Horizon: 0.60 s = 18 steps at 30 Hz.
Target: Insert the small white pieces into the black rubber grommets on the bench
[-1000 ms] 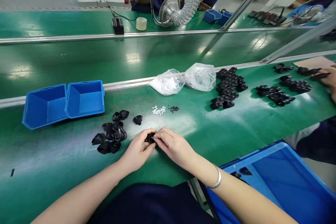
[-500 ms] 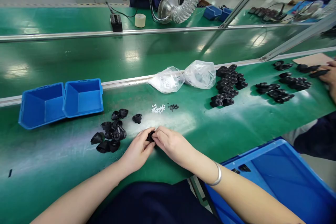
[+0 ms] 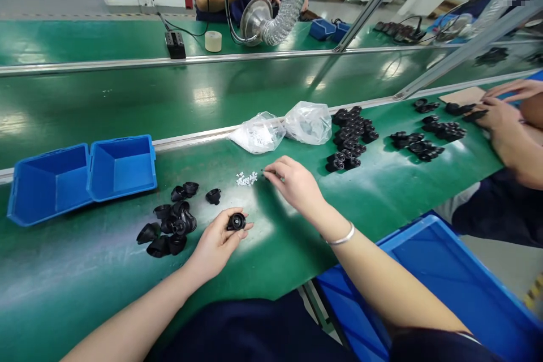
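Note:
My left hand (image 3: 216, 240) is closed around a round black plastic part (image 3: 236, 221), its ringed hollow end facing up. Over the spot of the small black pieces, my right hand (image 3: 292, 181) has thumb and forefinger pinched together. A dark speck shows at those fingertips, too small to name, and the hand hides most of the pile. Just left of the fingertips lies a scatter of small white pieces (image 3: 246, 180). One black cup-shaped part (image 3: 213, 197) stands apart, beyond my left hand. A heap of similar black parts (image 3: 172, 226) lies further left.
Two blue bins (image 3: 123, 168) stand at the left. Clear plastic bags (image 3: 307, 123) lie along the metal rail. Black assembled parts (image 3: 350, 136) are grouped right of them. A co-worker's hands (image 3: 500, 113) work at far right. A large blue crate (image 3: 445, 271) sits below the table edge.
My right hand has left the black part and reached forward to the small black pieces. My left hand keeps the part, now with its hollow end in view. The whole view has shifted slightly.

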Available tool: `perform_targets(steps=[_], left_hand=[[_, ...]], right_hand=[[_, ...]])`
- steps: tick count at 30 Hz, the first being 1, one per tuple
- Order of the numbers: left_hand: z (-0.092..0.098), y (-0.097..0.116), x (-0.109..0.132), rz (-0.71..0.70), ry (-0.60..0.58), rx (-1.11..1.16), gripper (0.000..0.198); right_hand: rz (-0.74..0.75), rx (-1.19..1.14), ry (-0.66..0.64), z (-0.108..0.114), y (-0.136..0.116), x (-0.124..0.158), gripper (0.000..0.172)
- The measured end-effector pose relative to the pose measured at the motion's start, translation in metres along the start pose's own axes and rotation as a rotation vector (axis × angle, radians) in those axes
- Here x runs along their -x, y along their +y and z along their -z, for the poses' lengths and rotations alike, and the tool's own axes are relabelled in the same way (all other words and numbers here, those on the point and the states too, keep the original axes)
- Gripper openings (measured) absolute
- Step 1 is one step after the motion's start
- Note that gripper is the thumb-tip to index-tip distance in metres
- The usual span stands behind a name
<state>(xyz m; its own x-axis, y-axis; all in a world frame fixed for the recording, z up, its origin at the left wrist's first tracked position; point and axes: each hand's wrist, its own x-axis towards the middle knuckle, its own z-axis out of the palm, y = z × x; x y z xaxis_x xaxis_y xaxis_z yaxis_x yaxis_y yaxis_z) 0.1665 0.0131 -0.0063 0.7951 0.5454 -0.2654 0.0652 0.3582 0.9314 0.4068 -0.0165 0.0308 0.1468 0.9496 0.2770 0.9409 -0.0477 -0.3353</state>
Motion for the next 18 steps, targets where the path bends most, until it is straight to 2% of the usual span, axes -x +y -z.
perform_targets(steps=[4, 8, 12, 15, 18], left_hand=[[0.000, 0.001, 0.000, 0.019, -0.001, 0.007, 0.037], [0.000, 0.000, 0.001, 0.015, -0.004, 0.005, 0.035], [0.000, 0.001, 0.000, 0.015, -0.010, 0.012, 0.033], [0.000, 0.001, 0.000, 0.016, 0.003, 0.054, 0.034], [-0.001, 0.000, 0.000, 0.022, 0.006, 0.083, 0.035]], right_hand=[[-0.079, 0.118, -0.102, -0.012, 0.023, -0.015, 0.009], [-0.087, 0.102, -0.150, -0.024, 0.025, -0.021, 0.010], [-0.098, 0.062, -0.165, -0.024, 0.028, -0.027, 0.011], [-0.091, -0.023, -0.108, -0.016, 0.018, -0.021, 0.011], [0.066, -0.301, -0.032, -0.010, -0.011, 0.001, 0.010]])
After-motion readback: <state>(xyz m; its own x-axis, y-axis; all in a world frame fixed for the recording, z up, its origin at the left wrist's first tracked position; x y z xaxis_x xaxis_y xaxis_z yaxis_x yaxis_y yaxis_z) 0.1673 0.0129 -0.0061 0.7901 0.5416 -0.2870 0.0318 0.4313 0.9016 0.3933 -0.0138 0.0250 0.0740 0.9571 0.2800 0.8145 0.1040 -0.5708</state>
